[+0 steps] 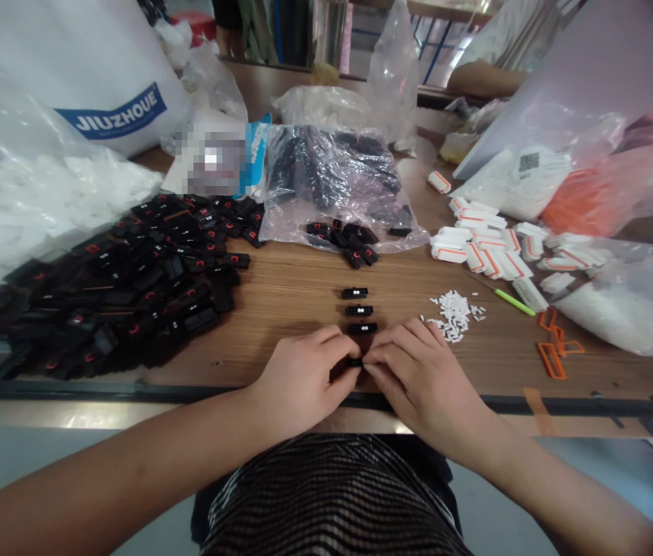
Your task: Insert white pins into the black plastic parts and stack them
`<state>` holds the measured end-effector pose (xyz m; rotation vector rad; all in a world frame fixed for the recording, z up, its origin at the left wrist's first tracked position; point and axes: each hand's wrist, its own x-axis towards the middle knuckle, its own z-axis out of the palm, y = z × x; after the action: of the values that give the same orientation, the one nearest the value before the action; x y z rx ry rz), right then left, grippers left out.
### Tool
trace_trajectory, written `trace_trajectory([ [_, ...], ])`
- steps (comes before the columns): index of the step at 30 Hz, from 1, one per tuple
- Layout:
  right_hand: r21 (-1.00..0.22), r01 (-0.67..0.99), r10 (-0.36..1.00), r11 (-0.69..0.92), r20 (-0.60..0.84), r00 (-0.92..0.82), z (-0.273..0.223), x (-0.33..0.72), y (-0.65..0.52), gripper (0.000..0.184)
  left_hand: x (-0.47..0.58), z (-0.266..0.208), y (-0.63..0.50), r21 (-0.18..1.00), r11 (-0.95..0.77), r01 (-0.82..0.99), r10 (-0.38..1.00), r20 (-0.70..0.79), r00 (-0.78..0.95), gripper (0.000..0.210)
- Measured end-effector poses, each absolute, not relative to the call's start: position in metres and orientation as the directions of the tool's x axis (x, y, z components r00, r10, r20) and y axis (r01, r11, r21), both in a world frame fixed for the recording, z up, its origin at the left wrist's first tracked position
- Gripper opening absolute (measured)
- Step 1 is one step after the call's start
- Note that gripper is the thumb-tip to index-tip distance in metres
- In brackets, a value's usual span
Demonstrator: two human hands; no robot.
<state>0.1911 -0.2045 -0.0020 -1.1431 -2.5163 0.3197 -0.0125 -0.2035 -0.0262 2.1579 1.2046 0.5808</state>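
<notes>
Near the table's front edge my left hand point(303, 378) is closed, thumb and forefinger pinching a small black connector housing point(354, 362). My right hand point(422, 378) meets it from the other side, its fingertips pressed together at the housing's end; whatever they hold is hidden. Just beyond the hands, three black connector housings lie in a column: a far one point(355, 293), a middle one point(360, 310) and a near one point(363, 328). Each shows white spots on its face. A loose heap of tiny white plugs point(455, 313) lies beside my right hand.
A large pile of black connectors point(153, 286) covers the left side. Behind the column lies a clear bag point(332, 177) of black parts. To the right are white connectors point(482, 239), a green-handled tool point(515, 302), orange frames point(551, 359) and plastic bags point(639, 297).
</notes>
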Motion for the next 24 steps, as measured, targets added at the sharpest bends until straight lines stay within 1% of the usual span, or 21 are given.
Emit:
trace_trajectory([
  [4, -0.293, 0.655, 0.717, 0.697, 0.285, -0.636, -0.002, 0.194, -0.206, 0.015, -0.012, -0.027, -0.203, 0.681, -0.411, 0.606, 0.868, 0.09, 0.487, 0.011],
  [7, -0.274, 0.66, 0.714, 0.699, 0.321, -0.623, -0.003, 0.2, -0.208, 0.017, -0.012, -0.027, -0.203, 0.682, -0.416, 0.601, 0.869, 0.103, 0.485, 0.009],
  [13, -0.206, 0.655, 0.682, 0.727, 0.328, -0.653, -0.007, 0.201, -0.214, 0.016, -0.012, -0.027, -0.203, 0.687, -0.416, 0.596, 0.872, 0.113, 0.477, 0.011],
  [15, -0.201, 0.657, 0.682, 0.727, 0.328, -0.654, -0.007, 0.2, -0.214, 0.016, -0.012, -0.027, -0.204, 0.685, -0.416, 0.598, 0.87, 0.109, 0.48, 0.011],
  [17, -0.252, 0.65, 0.695, 0.717, 0.318, -0.645, -0.006, 0.2, -0.212, 0.014, -0.013, -0.027, -0.204, 0.689, -0.413, 0.595, 0.87, 0.107, 0.481, 0.011],
  [19, -0.359, 0.632, 0.726, 0.686, 0.3, -0.618, -0.005, 0.202, -0.207, 0.014, -0.013, -0.026, -0.204, 0.69, -0.414, 0.594, 0.87, 0.11, 0.48, 0.009],
  [21, -0.456, 0.612, 0.759, 0.646, 0.305, -0.575, -0.004, 0.208, -0.2, 0.017, -0.012, -0.026, -0.205, 0.683, -0.42, 0.597, 0.871, 0.117, 0.478, 0.007],
  [22, -0.479, 0.609, 0.772, 0.632, 0.32, -0.549, -0.003, 0.212, -0.197, 0.019, -0.012, -0.025, -0.205, 0.679, -0.423, 0.6, 0.871, 0.122, 0.476, 0.007],
  [24, -0.467, 0.636, 0.789, 0.614, 0.356, -0.501, -0.001, 0.221, -0.19, 0.016, -0.012, -0.025, -0.206, 0.675, -0.428, 0.601, 0.869, 0.125, 0.478, 0.007],
])
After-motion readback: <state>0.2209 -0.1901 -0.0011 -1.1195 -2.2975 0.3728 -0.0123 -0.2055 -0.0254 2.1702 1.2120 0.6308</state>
